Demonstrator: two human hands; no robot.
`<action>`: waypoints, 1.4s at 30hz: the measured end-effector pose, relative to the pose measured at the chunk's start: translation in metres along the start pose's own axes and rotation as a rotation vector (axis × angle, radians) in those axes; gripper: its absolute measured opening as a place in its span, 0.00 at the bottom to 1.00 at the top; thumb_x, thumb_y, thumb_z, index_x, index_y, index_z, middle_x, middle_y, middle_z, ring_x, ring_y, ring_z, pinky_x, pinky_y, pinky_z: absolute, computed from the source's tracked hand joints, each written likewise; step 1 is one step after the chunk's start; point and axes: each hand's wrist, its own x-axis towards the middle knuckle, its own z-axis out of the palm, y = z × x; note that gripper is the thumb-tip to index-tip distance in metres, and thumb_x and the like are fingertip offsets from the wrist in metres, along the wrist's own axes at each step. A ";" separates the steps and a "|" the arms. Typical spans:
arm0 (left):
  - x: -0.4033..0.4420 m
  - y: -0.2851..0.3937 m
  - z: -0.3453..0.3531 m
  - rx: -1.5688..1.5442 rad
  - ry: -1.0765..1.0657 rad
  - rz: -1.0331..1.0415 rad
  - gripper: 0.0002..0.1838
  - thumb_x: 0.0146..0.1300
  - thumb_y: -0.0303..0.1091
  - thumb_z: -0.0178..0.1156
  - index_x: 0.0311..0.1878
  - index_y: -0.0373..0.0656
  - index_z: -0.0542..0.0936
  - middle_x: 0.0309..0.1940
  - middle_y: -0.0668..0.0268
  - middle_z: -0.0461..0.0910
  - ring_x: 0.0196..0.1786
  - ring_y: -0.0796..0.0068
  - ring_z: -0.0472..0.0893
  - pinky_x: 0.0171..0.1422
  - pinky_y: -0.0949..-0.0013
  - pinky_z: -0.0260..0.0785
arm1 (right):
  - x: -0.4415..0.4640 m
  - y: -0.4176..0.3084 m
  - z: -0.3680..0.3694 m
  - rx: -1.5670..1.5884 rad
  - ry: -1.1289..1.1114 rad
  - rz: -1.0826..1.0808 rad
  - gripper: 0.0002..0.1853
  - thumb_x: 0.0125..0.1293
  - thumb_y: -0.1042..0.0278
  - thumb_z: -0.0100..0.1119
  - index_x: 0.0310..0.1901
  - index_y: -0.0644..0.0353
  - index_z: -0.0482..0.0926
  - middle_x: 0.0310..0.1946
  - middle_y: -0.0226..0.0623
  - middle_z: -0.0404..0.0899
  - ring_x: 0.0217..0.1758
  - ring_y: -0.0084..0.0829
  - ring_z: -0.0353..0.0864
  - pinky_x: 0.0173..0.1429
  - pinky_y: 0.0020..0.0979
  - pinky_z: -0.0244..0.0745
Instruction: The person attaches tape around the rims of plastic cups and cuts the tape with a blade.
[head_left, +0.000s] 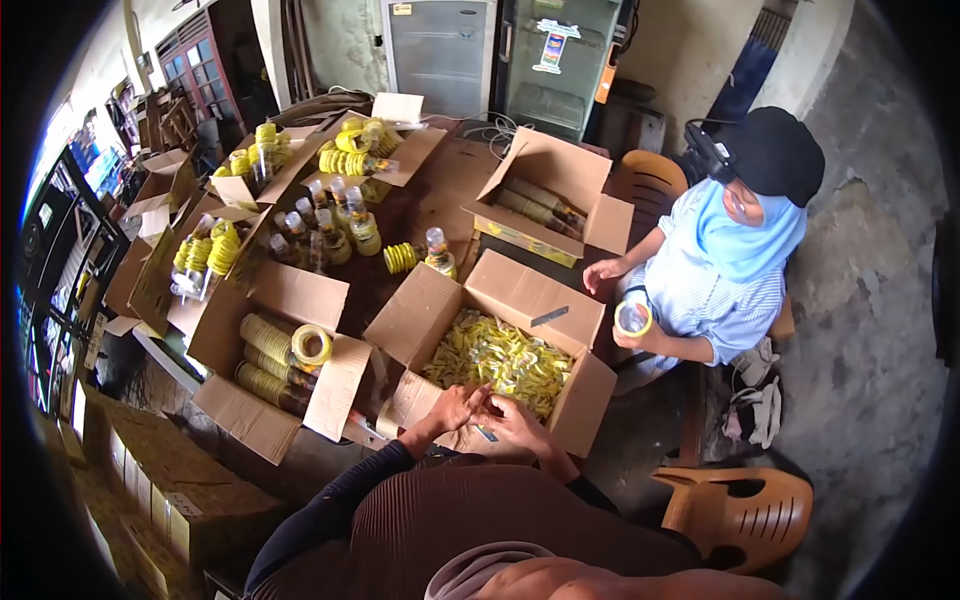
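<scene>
- The yellow packets [505,360] lie loosely heaped in an open carton [410,312], just beyond the person's hands.
- The left hand [452,408] and right hand [517,424] meet over the carton's near edge, fingers bent and touching; whether they pinch a packet is too small to tell.
- The packets are small, shiny and crumpled; the carton is plain brown cardboard, its flaps folded outward.
- A dark flat strip [550,316] lies on the far-right flap.
- Left of it, another carton [245,404] holds ribbed, stacked cylinders, a yellow ring [311,346] resting on top.
- Clear bottles [328,235] stand far left; to the right, a co-worker's hand grasps a clear cup [633,318].
- Bare wooden surface [440,185] shows between the bottles and a far-right carton [550,160].
</scene>
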 end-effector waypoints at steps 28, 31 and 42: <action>-0.004 0.078 -0.042 -0.164 -0.070 0.005 0.24 0.75 0.50 0.39 0.60 0.41 0.70 0.56 0.56 0.74 0.51 0.52 0.80 0.55 0.57 0.73 | -0.022 0.021 -0.007 0.198 -0.054 -0.215 0.12 0.71 0.62 0.58 0.46 0.62 0.78 0.35 0.27 0.79 0.37 0.16 0.75 0.43 0.23 0.73; -0.007 0.075 -0.042 -0.147 -0.031 0.107 0.20 0.75 0.45 0.41 0.56 0.40 0.72 0.54 0.55 0.73 0.55 0.53 0.76 0.59 0.58 0.70 | -0.027 0.018 -0.005 0.172 -0.055 -0.112 0.12 0.72 0.60 0.57 0.45 0.61 0.78 0.34 0.25 0.77 0.34 0.15 0.73 0.40 0.21 0.71; -0.014 0.105 -0.074 -0.183 0.124 0.334 0.15 0.71 0.35 0.52 0.55 0.37 0.71 0.54 0.54 0.68 0.61 0.54 0.70 0.67 0.58 0.64 | -0.035 -0.019 -0.020 0.143 -0.041 -0.199 0.13 0.71 0.60 0.57 0.39 0.64 0.80 0.26 0.23 0.73 0.31 0.15 0.69 0.37 0.23 0.68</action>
